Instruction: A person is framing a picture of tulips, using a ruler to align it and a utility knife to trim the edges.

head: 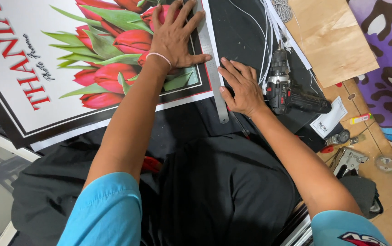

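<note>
Past my blue sleeves point(107, 214), my left hand point(174, 38) lies spread flat on the thin, crease-prone tulip print point(68, 59), my right hand point(241, 89), open, steadying the stiff steel ruler point(212, 64) between them.

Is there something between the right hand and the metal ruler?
Nothing visible. The right hand lies flat on the black sheet, right beside the ruler, its fingertips at the ruler's edge. The left hand presses on the poster across the ruler.

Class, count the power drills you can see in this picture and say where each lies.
1. The drill lies on the black mat, just right of the right hand. Others may be hidden.
</note>
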